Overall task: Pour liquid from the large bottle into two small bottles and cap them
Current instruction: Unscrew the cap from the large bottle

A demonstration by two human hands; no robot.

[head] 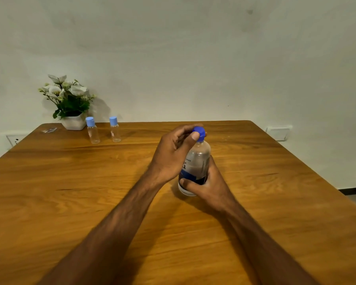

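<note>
Looking forward and down from head height, facing the pale plastered wall across the glossy brown wooden table; sitting close above both forearms, taking in the whole tabletop, wide-angled. Single view, sharing nothing.

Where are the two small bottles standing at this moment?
In the head view, the two small bottles stand side by side at the table's far left, just right of the flower pot, well apart from both hands.
</note>
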